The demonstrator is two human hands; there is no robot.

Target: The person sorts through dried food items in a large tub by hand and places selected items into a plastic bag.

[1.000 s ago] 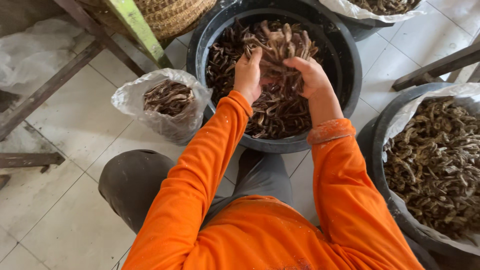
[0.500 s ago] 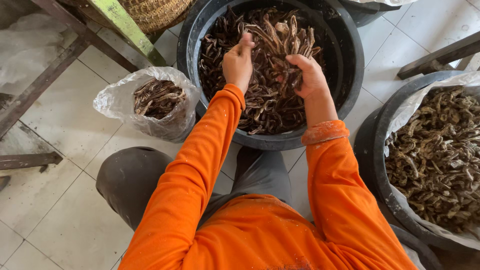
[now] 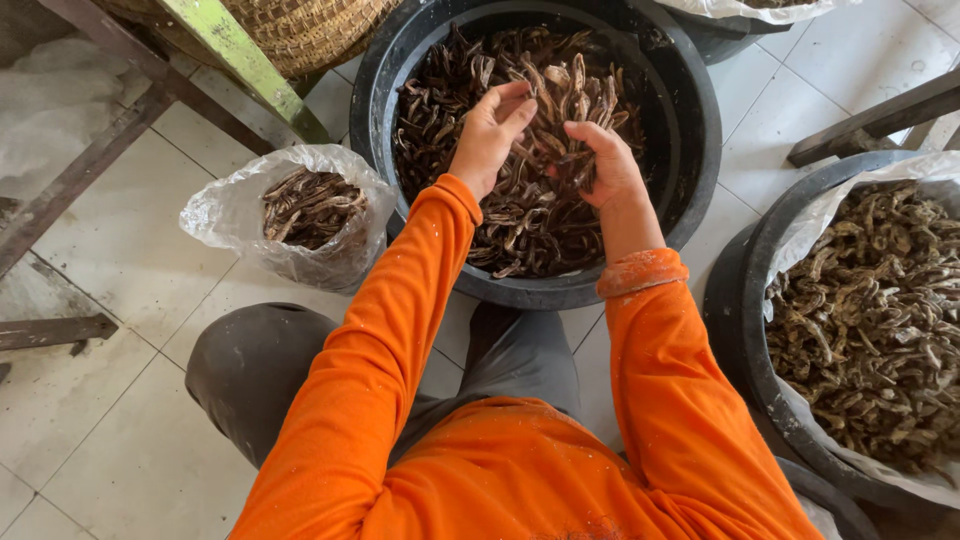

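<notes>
A big black tub (image 3: 700, 130) on the tiled floor holds a heap of dark brown dried pods (image 3: 510, 215). Both my hands, in orange sleeves, reach into it. My left hand (image 3: 490, 130) is raised over the heap with the fingers curled around a few pods. My right hand (image 3: 600, 160) is beside it, closed on a bunch of the same dried pods (image 3: 560, 105), which stick up between the two hands.
A clear plastic bag (image 3: 290, 215) with darker pods sits left of the tub. A second plastic-lined black tub (image 3: 750, 330) of paler dried pieces stands at right. A woven basket (image 3: 310, 30), green and dark wooden legs are at top left; wooden bars at top right.
The view has shifted so the tub sits lower in the frame. Both hands have come closer together over the heap, with the bunch of pods now held between them.
</notes>
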